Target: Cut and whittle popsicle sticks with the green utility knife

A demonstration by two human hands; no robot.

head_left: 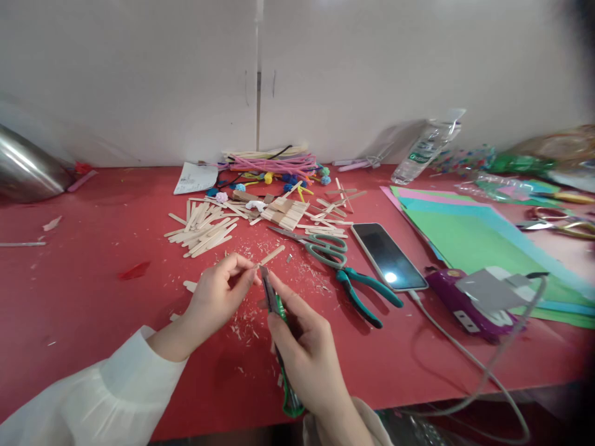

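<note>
My left hand (223, 288) pinches a wooden craft stick (271, 254) between thumb and fingers, its far end pointing up and right. My right hand (304, 341) is wrapped round a green utility knife (289, 396), whose blade end lies close to the stick near my left fingertips. Whether the blade touches the stick I cannot tell. Small wood shavings (246, 328) are scattered on the red tabletop (116, 310) beneath and around both hands. Beyond them lies a loose pile of craft sticks (204, 226), beside a flat panel of joined sticks (284, 214).
Scissors (325, 248) and teal-handled pliers (367, 294) lie right of my hands. Farther right are a phone (388, 255) with a charging cable, a purple power strip (469, 303) and coloured paper (478, 241). Pipe cleaners (274, 164), a bottle (425, 152) and a metal container (30, 167) stand or lie at the back.
</note>
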